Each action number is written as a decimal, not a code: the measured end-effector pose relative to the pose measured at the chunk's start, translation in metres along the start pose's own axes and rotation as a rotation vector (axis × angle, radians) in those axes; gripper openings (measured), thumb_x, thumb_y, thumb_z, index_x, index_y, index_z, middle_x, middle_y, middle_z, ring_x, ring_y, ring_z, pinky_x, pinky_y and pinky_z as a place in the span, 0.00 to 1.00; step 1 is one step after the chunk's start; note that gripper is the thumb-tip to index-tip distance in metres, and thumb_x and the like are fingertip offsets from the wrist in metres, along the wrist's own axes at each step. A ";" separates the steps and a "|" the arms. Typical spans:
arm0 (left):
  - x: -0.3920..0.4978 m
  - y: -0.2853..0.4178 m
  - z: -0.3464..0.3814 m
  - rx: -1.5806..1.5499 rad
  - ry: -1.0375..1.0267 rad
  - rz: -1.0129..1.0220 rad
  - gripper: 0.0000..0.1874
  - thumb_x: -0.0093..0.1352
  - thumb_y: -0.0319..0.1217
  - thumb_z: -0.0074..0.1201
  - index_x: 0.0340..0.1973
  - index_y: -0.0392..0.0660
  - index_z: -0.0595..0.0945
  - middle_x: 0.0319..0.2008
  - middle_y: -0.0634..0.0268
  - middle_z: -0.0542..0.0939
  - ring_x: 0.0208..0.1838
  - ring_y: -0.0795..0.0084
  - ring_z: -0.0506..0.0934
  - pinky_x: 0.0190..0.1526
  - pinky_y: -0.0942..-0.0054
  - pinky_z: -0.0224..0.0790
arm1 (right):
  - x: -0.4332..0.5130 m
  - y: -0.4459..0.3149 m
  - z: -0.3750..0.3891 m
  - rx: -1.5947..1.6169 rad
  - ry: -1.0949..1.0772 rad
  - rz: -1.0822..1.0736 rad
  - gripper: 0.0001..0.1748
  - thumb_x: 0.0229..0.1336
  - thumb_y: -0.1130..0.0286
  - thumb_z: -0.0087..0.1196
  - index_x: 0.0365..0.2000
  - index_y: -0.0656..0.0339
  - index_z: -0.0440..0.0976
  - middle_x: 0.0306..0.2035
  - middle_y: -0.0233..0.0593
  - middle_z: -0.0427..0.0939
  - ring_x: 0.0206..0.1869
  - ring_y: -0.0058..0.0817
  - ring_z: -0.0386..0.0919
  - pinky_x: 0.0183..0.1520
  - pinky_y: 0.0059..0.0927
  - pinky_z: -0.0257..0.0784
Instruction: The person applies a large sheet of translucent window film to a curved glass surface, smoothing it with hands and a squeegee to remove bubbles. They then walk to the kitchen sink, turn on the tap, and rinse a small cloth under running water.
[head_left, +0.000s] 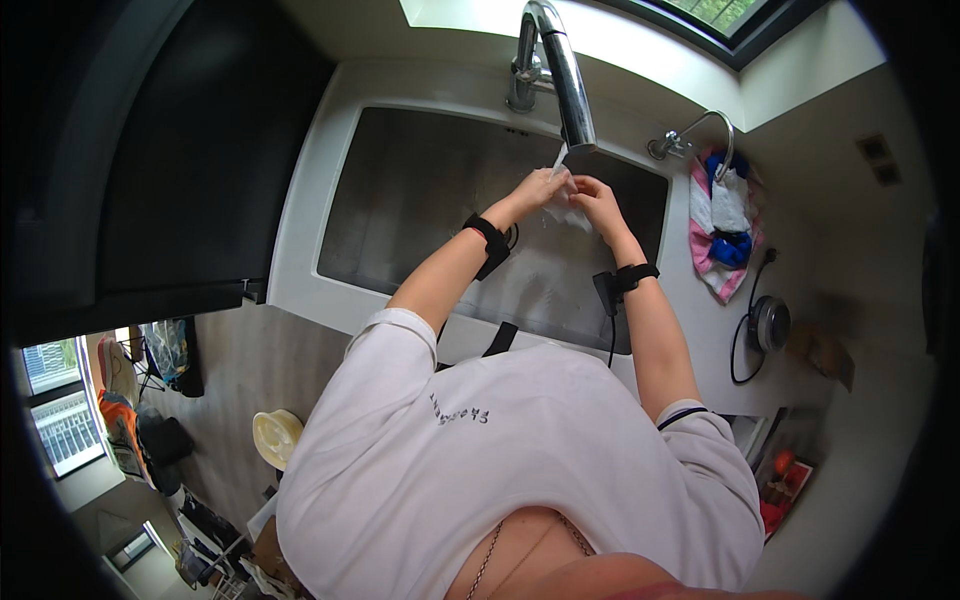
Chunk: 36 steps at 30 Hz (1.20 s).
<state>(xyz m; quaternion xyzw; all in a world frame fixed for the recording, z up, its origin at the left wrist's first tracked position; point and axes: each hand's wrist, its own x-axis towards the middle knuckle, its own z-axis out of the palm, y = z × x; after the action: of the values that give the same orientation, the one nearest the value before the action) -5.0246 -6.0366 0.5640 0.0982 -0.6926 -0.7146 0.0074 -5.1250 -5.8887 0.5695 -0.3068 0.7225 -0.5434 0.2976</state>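
Observation:
Under the chrome faucet (574, 105), both of my hands are over a stainless-steel sink (405, 195). A stream of water (559, 159) falls from the spout beside my left hand (541, 187). Between the hands hangs a thin, whitish, wet piece of material (568, 213), perhaps a cloth or a bag. My left hand grips its upper left part. From the right, the fingers of my right hand (597, 201) pinch it. Each wrist wears a black strap with a small device.
Right of the sink, a small curved tap (724, 139) rises above a pink-and-white towel (705, 255) with blue-and-white cloth on it. A round, dark corded appliance (771, 324) sits farther along the counter. A black cabinet (202, 165) stands left, and a cream-coloured bucket (276, 439) is on the floor.

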 end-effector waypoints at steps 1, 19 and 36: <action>0.000 -0.001 -0.006 0.141 -0.004 0.119 0.22 0.75 0.45 0.38 0.38 0.41 0.80 0.33 0.65 0.81 0.37 0.75 0.77 0.41 0.76 0.68 | 0.002 0.002 0.001 0.101 -0.114 0.182 0.15 0.49 0.75 0.54 0.40 0.64 0.77 0.34 0.37 0.81 0.38 0.21 0.78 0.45 0.22 0.70; -0.078 0.049 -0.094 -0.099 0.351 0.000 0.19 0.74 0.45 0.42 0.37 0.44 0.81 0.22 0.73 0.76 0.25 0.85 0.73 0.30 0.83 0.67 | 0.029 0.001 0.065 -0.424 -0.306 0.100 0.20 0.43 0.58 0.67 0.32 0.64 0.81 0.25 0.40 0.81 0.28 0.27 0.78 0.35 0.29 0.71; -0.132 0.032 -0.129 -0.426 0.491 -0.332 0.23 0.75 0.50 0.33 0.52 0.49 0.73 0.47 0.58 0.77 0.50 0.61 0.77 0.45 0.59 0.74 | 0.029 -0.001 0.062 0.453 -0.090 0.381 0.09 0.65 0.60 0.48 0.38 0.54 0.70 0.27 0.26 0.74 0.27 0.19 0.75 0.30 0.25 0.73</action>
<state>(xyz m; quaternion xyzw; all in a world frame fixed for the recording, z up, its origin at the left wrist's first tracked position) -4.8795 -6.1465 0.6099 0.3742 -0.4802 -0.7895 0.0773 -5.0958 -5.9490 0.5529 -0.1154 0.6136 -0.6108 0.4869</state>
